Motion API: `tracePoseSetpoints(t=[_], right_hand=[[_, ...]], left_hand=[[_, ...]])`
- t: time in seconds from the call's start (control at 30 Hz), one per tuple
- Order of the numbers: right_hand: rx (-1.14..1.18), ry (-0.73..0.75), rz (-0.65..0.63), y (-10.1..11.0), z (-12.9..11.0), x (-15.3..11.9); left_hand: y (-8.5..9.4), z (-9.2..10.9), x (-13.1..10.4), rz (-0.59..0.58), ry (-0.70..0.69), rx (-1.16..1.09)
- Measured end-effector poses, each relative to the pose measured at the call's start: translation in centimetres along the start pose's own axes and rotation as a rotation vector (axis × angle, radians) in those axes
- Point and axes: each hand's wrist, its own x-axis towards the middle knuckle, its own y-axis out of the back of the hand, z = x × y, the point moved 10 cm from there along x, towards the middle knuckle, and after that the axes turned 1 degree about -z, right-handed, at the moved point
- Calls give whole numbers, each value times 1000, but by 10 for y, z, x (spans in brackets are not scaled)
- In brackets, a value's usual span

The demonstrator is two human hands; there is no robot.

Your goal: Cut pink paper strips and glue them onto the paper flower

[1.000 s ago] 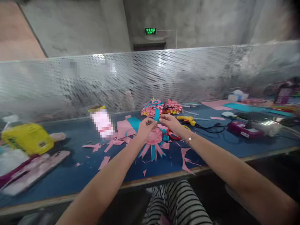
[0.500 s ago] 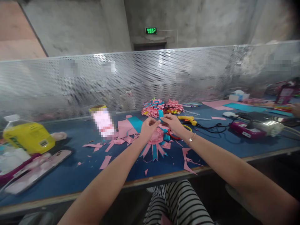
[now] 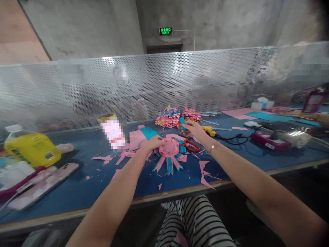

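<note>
Plainly, the perforated metal screen is the largest thing here, running behind the blue table. On the table's left side, a yellow bottle is near a pink phone. The ruffled pink, blue and yellow pile sits near the screen.

The rosette lies on the table between the forearms, its round, pleated pink middle uppermost. Blue loops show at its right side, and pink and blue tails with notched ends fan out below. Its long axis runs from the round middle to the tails, which point toward the near table edge.

The right hand is raised beyond the rosette's right side, pinching a blue strip between thumb and fingers. The left hand is at the rosette's upper left rim, fingers close together; whether it pinches anything, I cannot tell.

Red-handled scissors lie just right of the rosette, amid pink scraps. Smallest is the blue strip, narrow and flat, its long axis near upright, the top end leaning slightly left
</note>
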Motion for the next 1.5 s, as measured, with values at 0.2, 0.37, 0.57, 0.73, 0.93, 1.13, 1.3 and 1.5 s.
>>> tracePoseSetpoints(t=[0.2,0.37,0.57,0.73,0.93,1.13,1.3,1.5], right_hand=[[-54,36,2,4,-11,-1],[-2,-66,-7,5,-1,-2],[145,-312,-116,-1,26,-6],[161,-423,-118,-7,48,-7],[136,-250,-199,-20,35,-7],[9,-173,-254,-32,23,-15],[-56,-20,-261,-37,9,-15],[-103,130,-343,-46,-7,-21]], left_hand=[[6,14,-11,41,-57,2],[6,24,-16,22,-125,-55],[12,25,-17,55,-120,-207],[14,32,-20,66,-147,-295],[19,30,-23,114,-138,-279],[25,21,-12,129,-124,-266],[10,9,-12,-76,34,-522],[2,11,-18,-231,64,-605]])
